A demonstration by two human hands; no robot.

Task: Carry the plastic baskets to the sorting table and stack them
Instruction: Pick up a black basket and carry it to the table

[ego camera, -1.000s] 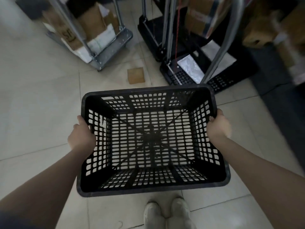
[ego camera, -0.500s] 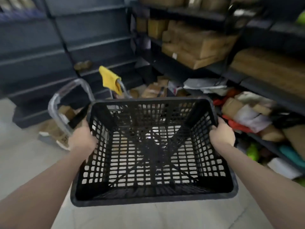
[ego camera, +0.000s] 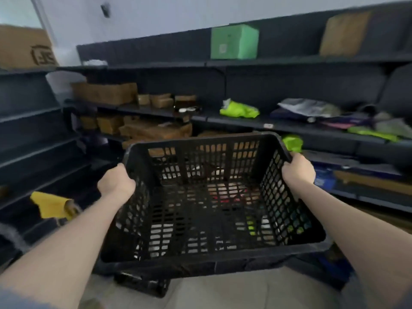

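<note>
You hold the black perforated plastic basket [ego camera: 211,197] out in front of you, clear of the floor, open side up and tipped a little away. Your left hand [ego camera: 116,181] is clenched over its left rim and your right hand [ego camera: 297,171] over its right rim; the fingers of both are hidden inside the walls. Through the mesh floor only blurred patches of red, white and green show, too smeared to name. Under the basket's near edge a second black lattice piece [ego camera: 142,284] pokes out, mostly covered, so you cannot tell what it is. The whole view is soft with motion blur. Ahead run dark metal shelves [ego camera: 289,121] carrying brown cardboard parcels [ego camera: 104,93], a pale green box [ego camera: 234,41] and bright green bagged items [ego camera: 239,111]. A yellow cloth [ego camera: 50,205] sits low at the left. The floor [ego camera: 245,288] below is pale.
</note>
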